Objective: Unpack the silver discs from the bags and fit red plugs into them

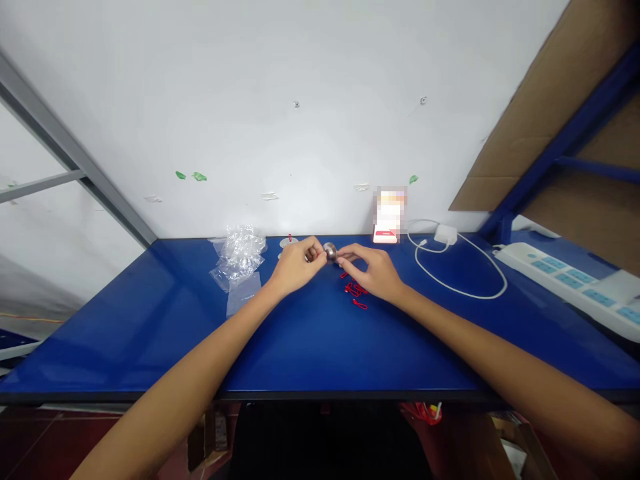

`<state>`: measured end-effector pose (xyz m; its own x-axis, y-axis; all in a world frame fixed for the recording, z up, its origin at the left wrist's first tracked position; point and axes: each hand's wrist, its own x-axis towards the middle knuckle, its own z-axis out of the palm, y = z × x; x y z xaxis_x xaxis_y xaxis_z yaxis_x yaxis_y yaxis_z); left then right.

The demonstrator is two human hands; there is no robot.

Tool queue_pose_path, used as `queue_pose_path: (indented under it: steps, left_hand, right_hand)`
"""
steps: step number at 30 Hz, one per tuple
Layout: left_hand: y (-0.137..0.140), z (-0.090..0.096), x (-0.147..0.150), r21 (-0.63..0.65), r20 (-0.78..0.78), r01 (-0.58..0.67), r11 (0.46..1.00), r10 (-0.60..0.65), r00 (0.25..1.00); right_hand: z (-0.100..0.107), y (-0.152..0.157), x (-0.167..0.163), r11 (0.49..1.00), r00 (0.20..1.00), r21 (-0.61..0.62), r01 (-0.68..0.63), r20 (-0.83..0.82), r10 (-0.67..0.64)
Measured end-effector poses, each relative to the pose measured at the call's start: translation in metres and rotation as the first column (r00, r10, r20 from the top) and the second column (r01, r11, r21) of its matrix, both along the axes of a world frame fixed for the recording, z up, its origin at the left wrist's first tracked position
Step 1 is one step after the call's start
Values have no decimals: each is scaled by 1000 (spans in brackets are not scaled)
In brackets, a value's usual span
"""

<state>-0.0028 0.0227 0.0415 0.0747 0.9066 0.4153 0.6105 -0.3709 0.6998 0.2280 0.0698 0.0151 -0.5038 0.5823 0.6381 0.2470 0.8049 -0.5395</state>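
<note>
Above the middle of the blue table, a small shiny round metal piece [331, 252] is pinched between both hands. My left hand [299, 268] grips its left side with thumb and fingers, the other fingers curled. On the right edge of the piece, the thumb and fingertips of my right hand [376, 272] close together. Several thin red cord loops [356, 289] lie on the table beneath my right hand. Behind my left hand, pale round pieces [286, 243] are partly hidden, with a small red loop [290, 237] by them.
Crumpled clear plastic bags [241, 252] and a flat translucent bag [243, 295] lie to the left. A lit phone [389, 217] leans against the wall. Right of it are a white charger [445, 234] with its cable and a long power strip [573, 283]. The table's front edge [350, 395] runs below my forearms.
</note>
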Motion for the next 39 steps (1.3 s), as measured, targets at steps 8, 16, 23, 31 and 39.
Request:
queue_pose_path:
  steps: [8, 16, 23, 31, 39]
  left_hand:
    - [22, 0, -49, 95, -119, -434, 896, 443, 888]
    - [34, -18, -64, -29, -172, -411, 911, 400, 900]
    - [29, -8, -58, 24, -227, -424, 905, 418, 880]
    - [19, 3, -45, 80, -209, -384, 920, 392, 896]
    - [12, 9, -33, 83, -169, -317, 945, 327, 930]
  right_hand:
    - [-4, 20, 11, 993, 965, 89, 71, 245, -91]
    - [-18, 43, 18, 996, 909, 61, 70, 407, -89]
    - [-17, 47, 20, 992, 888, 108, 63, 447, -105]
    - [-8, 38, 19, 989, 886, 140, 50, 450, -109]
    - [-2, 42, 21, 980, 922, 197, 33, 372, -106]
